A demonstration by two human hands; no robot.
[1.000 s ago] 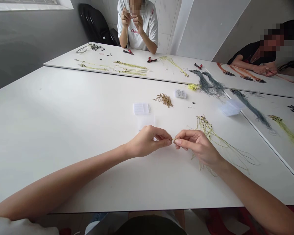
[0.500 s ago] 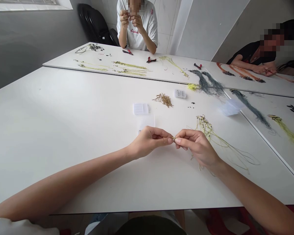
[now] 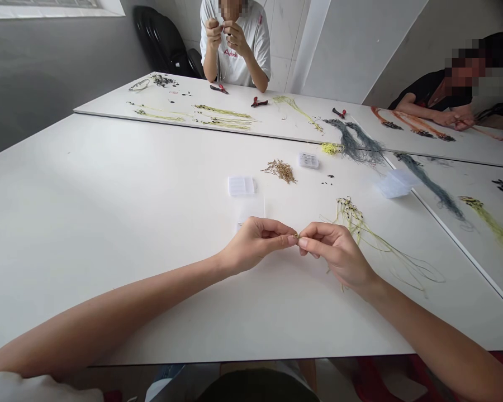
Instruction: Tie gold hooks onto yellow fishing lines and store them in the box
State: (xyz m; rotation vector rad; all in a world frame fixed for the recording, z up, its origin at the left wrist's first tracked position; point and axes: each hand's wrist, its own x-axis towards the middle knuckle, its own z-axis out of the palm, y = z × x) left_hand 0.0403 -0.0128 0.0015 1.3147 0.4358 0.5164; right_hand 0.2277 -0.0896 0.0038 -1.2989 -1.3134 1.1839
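Observation:
Over the white table [image 3: 159, 223], my left hand [image 3: 257, 241] and my right hand [image 3: 337, 248] meet at their fingertips. Pinched between thumbs and forefingers is a small gold-coloured metal piece [image 3: 295, 236]; its exact shape is mostly covered by the fingers. Behind my right hand lies a bundle of yellow-green lines [image 3: 373, 231] with small dark hooks at its upper end. Short ends of such line show under that hand, and I cannot tell whether it holds them. Just beyond my left hand stands an open clear plastic box [image 3: 241, 186], its lower part partly hidden.
Farther off are a pile of gold-coloured small parts [image 3: 280, 171], a small clear case [image 3: 308, 161], grey line bundles [image 3: 352, 142] and clear plastic sheets or bags [image 3: 396, 183]. Pliers [image 3: 259, 102] lie on the far table. Two other people [image 3: 237, 50] sit across, working with their hands.
My fingers have shifted very slightly around the small gold-coloured piece, which shows a little more now. The person opposite has moved their hands a little. The things on the table lie as before.

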